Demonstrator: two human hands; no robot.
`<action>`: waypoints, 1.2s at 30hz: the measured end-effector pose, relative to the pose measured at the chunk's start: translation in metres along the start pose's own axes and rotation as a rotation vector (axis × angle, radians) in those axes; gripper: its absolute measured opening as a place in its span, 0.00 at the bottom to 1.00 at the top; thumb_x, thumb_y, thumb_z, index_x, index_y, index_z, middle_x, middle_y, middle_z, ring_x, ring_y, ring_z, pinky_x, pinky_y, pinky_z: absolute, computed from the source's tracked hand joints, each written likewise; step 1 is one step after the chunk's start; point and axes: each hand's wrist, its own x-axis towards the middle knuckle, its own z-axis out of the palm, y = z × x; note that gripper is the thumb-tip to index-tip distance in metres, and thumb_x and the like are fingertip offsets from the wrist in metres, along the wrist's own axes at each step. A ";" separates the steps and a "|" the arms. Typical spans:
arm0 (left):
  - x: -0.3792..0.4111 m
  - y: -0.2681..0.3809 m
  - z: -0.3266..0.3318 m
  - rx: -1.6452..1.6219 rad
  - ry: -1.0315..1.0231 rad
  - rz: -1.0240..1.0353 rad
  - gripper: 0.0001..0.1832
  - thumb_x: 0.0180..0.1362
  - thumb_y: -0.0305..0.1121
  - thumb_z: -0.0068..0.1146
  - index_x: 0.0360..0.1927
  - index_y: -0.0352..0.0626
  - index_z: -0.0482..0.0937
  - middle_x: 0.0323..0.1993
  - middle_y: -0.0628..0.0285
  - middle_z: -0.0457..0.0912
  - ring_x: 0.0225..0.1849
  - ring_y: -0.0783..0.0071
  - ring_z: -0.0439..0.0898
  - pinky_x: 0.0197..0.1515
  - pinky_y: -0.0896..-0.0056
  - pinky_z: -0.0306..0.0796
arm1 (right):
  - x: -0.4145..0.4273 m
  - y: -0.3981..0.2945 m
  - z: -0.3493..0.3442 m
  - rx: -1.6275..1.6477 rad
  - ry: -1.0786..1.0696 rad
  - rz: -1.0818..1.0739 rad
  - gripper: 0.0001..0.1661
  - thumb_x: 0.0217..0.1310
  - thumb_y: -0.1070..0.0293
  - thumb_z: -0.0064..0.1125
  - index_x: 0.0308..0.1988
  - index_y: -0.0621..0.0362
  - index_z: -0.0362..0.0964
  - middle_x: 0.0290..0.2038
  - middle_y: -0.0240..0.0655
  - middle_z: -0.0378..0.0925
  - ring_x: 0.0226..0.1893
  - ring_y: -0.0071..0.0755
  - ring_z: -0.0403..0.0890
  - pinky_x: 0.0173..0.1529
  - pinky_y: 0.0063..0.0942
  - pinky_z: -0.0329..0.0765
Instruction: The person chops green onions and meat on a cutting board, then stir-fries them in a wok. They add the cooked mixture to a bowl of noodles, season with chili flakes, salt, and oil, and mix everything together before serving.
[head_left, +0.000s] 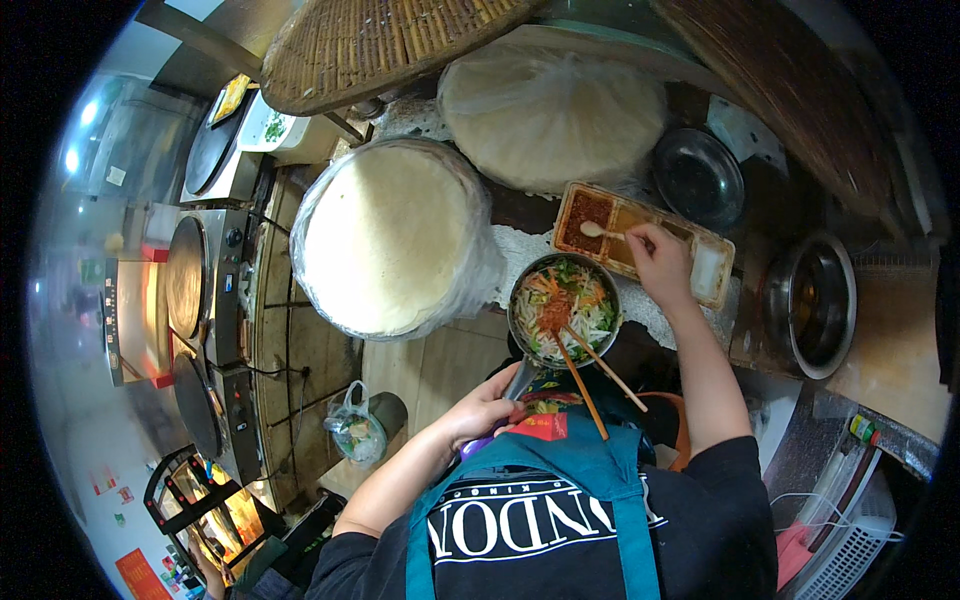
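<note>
My left hand (491, 405) grips the handle of a metal pan (616, 319), held in front of my body. Shredded vegetables (596, 296) fill the pan, with a heap of red seasoning (555, 310) near their middle. Two wooden chopsticks (581, 388) stand slanted in the food and lean over the rim towards me. Beyond the pan, my right hand (660, 262) holds a small pale spoon (592, 229) by its handle. The spoon's bowl is over the red-brown compartment of a divided seasoning box (724, 281); a white seasoning lies in its right-hand compartment.
A stack of round flatbreads (382, 240) in plastic lies left of the pan. Another plastic-covered stack (551, 120) is behind. A black bowl (697, 178) and metal basin (844, 300) stand right. Round griddles (187, 277) line the far left. Another person's arm (206, 566) shows at lower left.
</note>
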 end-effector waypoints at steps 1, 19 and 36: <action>0.000 0.000 0.000 -0.007 -0.007 0.002 0.39 0.52 0.21 0.46 0.69 0.41 0.47 0.32 0.70 0.70 0.28 0.86 0.66 0.31 0.88 0.62 | 0.007 0.007 0.006 -0.060 -0.021 -0.041 0.10 0.58 0.68 0.55 0.35 0.63 0.74 0.25 0.40 0.77 0.26 0.34 0.77 0.32 0.29 0.71; -0.001 0.002 0.002 -0.014 0.030 -0.010 0.39 0.51 0.20 0.45 0.69 0.42 0.48 0.41 0.67 0.73 0.28 0.86 0.66 0.32 0.88 0.62 | 0.013 0.063 0.019 0.195 0.072 0.177 0.09 0.56 0.66 0.59 0.32 0.61 0.77 0.25 0.33 0.77 0.26 0.26 0.76 0.32 0.27 0.72; -0.001 0.001 0.001 -0.029 -0.003 -0.014 0.40 0.51 0.20 0.46 0.69 0.43 0.47 0.32 0.68 0.71 0.26 0.86 0.67 0.28 0.88 0.62 | -0.032 0.007 -0.002 0.590 -0.121 0.189 0.05 0.57 0.70 0.59 0.32 0.60 0.74 0.21 0.23 0.71 0.19 0.12 0.66 0.22 0.13 0.61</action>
